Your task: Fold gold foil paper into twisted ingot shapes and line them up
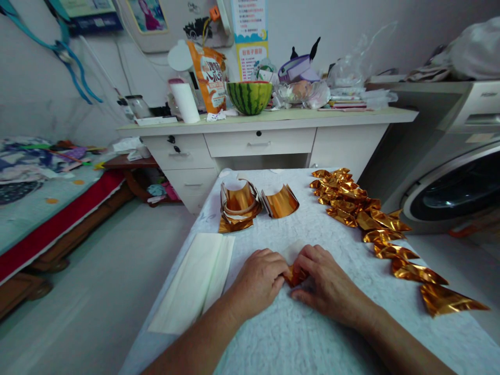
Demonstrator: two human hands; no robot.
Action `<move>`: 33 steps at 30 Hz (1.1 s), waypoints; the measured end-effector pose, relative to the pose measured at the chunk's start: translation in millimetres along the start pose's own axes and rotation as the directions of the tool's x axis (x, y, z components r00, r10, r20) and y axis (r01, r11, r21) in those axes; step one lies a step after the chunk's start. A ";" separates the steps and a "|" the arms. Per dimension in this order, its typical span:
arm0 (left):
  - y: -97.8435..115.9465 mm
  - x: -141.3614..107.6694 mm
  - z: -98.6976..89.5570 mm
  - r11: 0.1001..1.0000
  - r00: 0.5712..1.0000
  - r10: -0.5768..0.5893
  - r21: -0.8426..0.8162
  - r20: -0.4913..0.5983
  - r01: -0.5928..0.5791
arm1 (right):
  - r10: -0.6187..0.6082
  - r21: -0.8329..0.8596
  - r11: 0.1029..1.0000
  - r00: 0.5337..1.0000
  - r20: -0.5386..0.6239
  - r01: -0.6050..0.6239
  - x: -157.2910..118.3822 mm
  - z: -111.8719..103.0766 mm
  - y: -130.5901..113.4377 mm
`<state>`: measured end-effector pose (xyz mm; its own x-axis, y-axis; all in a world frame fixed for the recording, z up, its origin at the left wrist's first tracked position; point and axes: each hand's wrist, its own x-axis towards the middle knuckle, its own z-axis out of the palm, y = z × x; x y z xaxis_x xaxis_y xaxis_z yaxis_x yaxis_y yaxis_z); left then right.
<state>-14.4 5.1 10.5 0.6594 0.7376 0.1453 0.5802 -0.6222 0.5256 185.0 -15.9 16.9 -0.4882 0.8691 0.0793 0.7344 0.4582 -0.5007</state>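
Between my two hands, low over the cloth-covered table (269, 333), is a small piece of gold foil paper (296, 276), partly hidden by fingers. My left hand (260, 278) pinches its left side with the fingers closed. My right hand (322, 281) has its fingers curled over the right side, thumb below. A pale, whitish patch (294, 251) shows just beyond the foil; I cannot tell what it is. Ahead lie a curled stack of gold foil sheets (239, 200) and a smaller curled stack (282, 202). Folded gold foil pieces (388, 250) line the right side.
Pale yellow paper sheets (191, 286) lie left of my left arm. Beyond the table stands a white desk (260, 140) bearing a cut watermelon (250, 99) and an orange snack bag (209, 78). A washing machine (453, 151) is at right, a bed (50, 208) at left.
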 end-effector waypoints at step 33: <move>4.6 1.1 -0.6 0.981 0.982 -0.190 -0.033 -0.002 0.190 | 0.204 0.109 0.975 0.973 -0.107 -0.193 7.3 17.6 -6.2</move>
<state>-11.3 3.1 13.5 0.5357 0.8432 0.0445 0.6789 -0.4615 0.5711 168.6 -15.7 5.4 -0.2745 0.9592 0.0669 0.7589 0.2589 -0.5976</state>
